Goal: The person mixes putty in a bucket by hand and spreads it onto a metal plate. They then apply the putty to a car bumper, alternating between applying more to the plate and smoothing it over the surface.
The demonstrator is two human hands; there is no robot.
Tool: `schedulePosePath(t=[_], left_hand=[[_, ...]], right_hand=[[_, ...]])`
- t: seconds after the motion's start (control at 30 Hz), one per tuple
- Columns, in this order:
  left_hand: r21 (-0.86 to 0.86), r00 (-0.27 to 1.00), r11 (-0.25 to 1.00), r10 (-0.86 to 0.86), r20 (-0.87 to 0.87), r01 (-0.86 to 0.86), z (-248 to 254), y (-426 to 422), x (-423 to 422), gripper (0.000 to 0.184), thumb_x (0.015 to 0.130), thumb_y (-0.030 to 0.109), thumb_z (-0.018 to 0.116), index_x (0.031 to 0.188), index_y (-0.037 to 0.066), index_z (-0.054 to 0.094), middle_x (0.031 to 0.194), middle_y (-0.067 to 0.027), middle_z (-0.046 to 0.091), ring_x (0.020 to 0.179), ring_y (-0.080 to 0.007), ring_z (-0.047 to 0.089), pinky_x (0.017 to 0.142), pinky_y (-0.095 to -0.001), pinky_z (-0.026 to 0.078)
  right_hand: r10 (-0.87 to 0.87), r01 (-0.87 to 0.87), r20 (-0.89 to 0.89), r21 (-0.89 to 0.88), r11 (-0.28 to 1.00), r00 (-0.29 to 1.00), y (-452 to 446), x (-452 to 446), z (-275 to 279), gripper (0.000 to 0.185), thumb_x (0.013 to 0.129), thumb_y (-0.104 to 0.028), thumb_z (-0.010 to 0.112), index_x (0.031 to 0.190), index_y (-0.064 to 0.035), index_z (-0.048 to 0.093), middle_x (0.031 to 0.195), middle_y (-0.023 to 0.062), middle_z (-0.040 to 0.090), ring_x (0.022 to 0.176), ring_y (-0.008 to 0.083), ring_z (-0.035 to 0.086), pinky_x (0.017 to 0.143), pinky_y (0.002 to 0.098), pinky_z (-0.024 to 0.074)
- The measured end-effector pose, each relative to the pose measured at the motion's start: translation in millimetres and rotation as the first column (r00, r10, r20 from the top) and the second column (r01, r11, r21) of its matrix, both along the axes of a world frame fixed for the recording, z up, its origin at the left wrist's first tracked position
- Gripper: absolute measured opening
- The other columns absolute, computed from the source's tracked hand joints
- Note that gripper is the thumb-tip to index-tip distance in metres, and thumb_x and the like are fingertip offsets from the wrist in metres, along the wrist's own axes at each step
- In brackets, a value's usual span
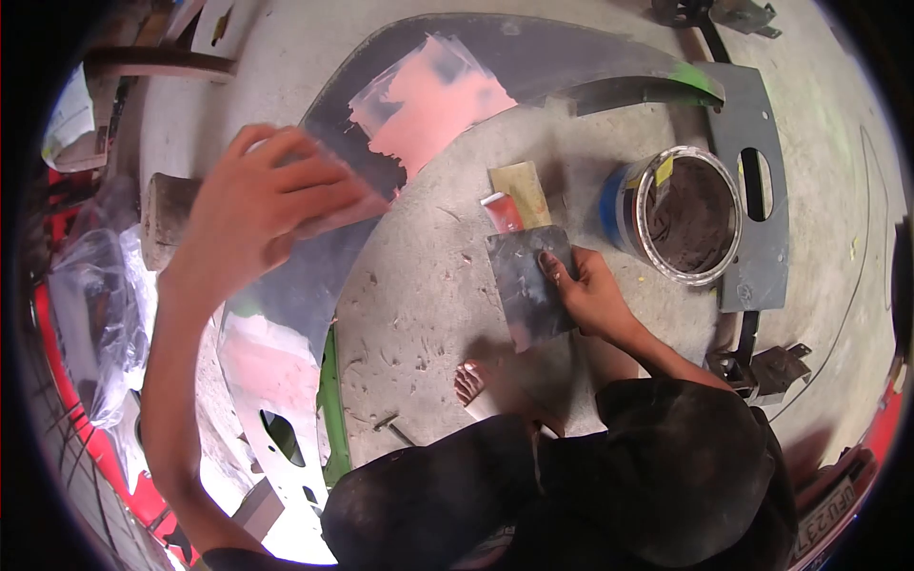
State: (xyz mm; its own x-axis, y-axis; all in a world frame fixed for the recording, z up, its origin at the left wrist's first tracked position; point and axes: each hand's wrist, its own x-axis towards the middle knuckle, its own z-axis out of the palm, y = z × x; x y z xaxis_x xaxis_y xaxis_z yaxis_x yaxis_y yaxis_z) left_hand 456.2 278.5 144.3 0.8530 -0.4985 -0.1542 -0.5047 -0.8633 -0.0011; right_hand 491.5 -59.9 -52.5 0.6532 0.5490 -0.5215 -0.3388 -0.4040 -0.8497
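Note:
A grey curved panel [533, 43] arches over the floor, with a patch of pink filler [428, 105] on its upper left part. My left hand [276, 195], a little blurred, is closed on a thin translucent spreader [347, 195] over the panel, just below the pink patch. My right hand [590, 290] holds a dark flat plate [528, 285] by its right edge, thumb on top. Beyond the plate lie a red-and-white tube [503, 211] and a tan sheet [521, 190]. Pinkish smears mark the panel's lower left section [271, 366].
An open can [690, 214] of brownish paste stands right of the plate, beside a grey bracketed part [762, 190]. A small tool [392, 428] lies near my foot [468, 381]. Clear plastic [100, 295] and red parts are at far left; a licence plate [826, 514] shows lower right.

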Motion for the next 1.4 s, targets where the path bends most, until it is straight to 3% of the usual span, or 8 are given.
schedulePosePath(t=[0.1, 0.2, 0.33, 0.53, 0.63, 1.03, 1.23, 1.4], left_hand=[[-0.321, 0.99, 0.94, 0.084, -0.117, -0.118, 27.1, 15.9, 3.0, 0.035, 0.07, -0.003, 0.073, 0.103, 0.008, 0.075, 0.103, -0.0048, 0.073, 0.098, -0.0242, 0.064, 0.085, -0.0402, 0.05], [-0.312, 0.997, 0.947, 0.071, -0.03, -0.077, 37.5, 5.2, 33.7, 0.05, 0.064, -0.015, 0.057, 0.107, 0.003, 0.075, 0.11, -0.0126, 0.074, 0.096, -0.0292, 0.066, 0.087, -0.04, 0.051], [-0.296, 0.997, 0.955, -0.01, 0.075, 0.032, 2.1, -4.5, 67.7, 0.058, 0.06, -0.019, 0.052, 0.11, 0.002, 0.073, 0.112, -0.0118, 0.073, 0.097, -0.0304, 0.064, 0.085, -0.0394, 0.052], [-0.194, 0.984, 0.981, 0.018, 0.179, 0.018, -30.3, -13.8, 87.2, 0.058, 0.061, -0.017, 0.055, 0.111, 0.008, 0.074, 0.112, -0.0051, 0.073, 0.1, -0.0277, 0.063, 0.088, -0.0381, 0.052], [-0.166, 0.974, 0.986, 0.04, 0.222, -0.002, -41.4, -13.6, 88.8, 0.06, 0.063, -0.015, 0.056, 0.114, 0.011, 0.074, 0.114, -0.0019, 0.072, 0.102, -0.0265, 0.062, 0.091, -0.0382, 0.051], [-0.095, 0.929, 0.99, -0.066, 0.365, 0.107, -72.0, -15.3, 97.9, 0.067, 0.061, -0.008, 0.059, 0.12, 0.019, 0.071, 0.119, 0.0036, 0.068, 0.111, -0.026, 0.06, 0.093, -0.0391, 0.047], [-0.104, 0.925, 0.989, -0.059, 0.376, 0.106, -88.9, -11.2, 96.7, 0.07, 0.057, -0.009, 0.064, 0.122, 0.017, 0.069, 0.121, 0.0042, 0.067, 0.11, -0.0271, 0.059, 0.093, -0.0391, 0.047], [-0.071, 0.929, 0.986, -0.119, 0.35, 0.153, -77.2, -14.9, 98.4, 0.071, 0.055, -0.009, 0.069, 0.122, 0.016, 0.069, 0.122, 0.0039, 0.067, 0.11, -0.0273, 0.059, 0.094, -0.0395, 0.047]], right_hand=[[0.017, -0.017, 0.008, -0.007, 1.0, 1.0, -2.9, -3.0, -2.4, 0.032, 0.102, -0.022, 0.058, 0.09, 0.007, 0.064, 0.068, 0.0085, 0.062, 0.064, 0.0113, 0.054, 0.061, 0.0344, 0.0466], [0.001, 0.003, -0.072, 0.06, 0.998, 0.997, 3.7, -7.6, 4.5, 0.032, 0.103, -0.022, 0.057, 0.092, 0.0074, 0.064, 0.069, 0.0103, 0.063, 0.065, 0.0123, 0.056, 0.063, 0.0347, 0.0475], [0.055, -0.051, -0.049, 0.091, 0.995, 0.997, 3.9, -12.7, 4.9, 0.031, 0.103, -0.022, 0.057, 0.094, 0.0068, 0.065, 0.071, 0.0094, 0.064, 0.067, 0.0119, 0.057, 0.064, 0.0347, 0.0478], [0.028, -0.021, -0.111, 0.063, 0.998, 0.993, -0.7, -10.4, 12.3, 0.03, 0.103, -0.021, 0.056, 0.095, 0.0059, 0.065, 0.068, 0.0107, 0.064, 0.063, 0.0143, 0.058, 0.061, 0.0368, 0.0486], [0.035, -0.033, -0.028, 0.08, 0.996, 0.999, -1.5, -11.2, 1.4, 0.029, 0.103, -0.021, 0.056, 0.096, 0.0053, 0.066, 0.067, 0.0116, 0.063, 0.061, 0.0154, 0.059, 0.059, 0.0369, 0.0484], [0.033, -0.031, -0.027, 0.068, 0.997, 0.999, 8.4, -12.5, -18.8, 0.03, 0.102, -0.022, 0.057, 0.093, 0.006, 0.064, 0.064, 0.0097, 0.059, 0.058, 0.0137, 0.054, 0.055, 0.0363, 0.0445], [0.068, -0.068, 0.049, 0.006, 0.998, 0.996, 14.4, -7.3, -15.1, 0.03, 0.101, -0.023, 0.058, 0.092, 0.0063, 0.063, 0.063, 0.0129, 0.057, 0.06, 0.0169, 0.054, 0.058, 0.0386, 0.0445], [0.066, -0.066, -0.008, 0.018, 0.998, 0.998, 28.7, -9.4, -24.3, 0.031, 0.101, -0.023, 0.058, 0.094, 0.0071, 0.063, 0.064, 0.0149, 0.057, 0.061, 0.0182, 0.053, 0.06, 0.039, 0.0447]])
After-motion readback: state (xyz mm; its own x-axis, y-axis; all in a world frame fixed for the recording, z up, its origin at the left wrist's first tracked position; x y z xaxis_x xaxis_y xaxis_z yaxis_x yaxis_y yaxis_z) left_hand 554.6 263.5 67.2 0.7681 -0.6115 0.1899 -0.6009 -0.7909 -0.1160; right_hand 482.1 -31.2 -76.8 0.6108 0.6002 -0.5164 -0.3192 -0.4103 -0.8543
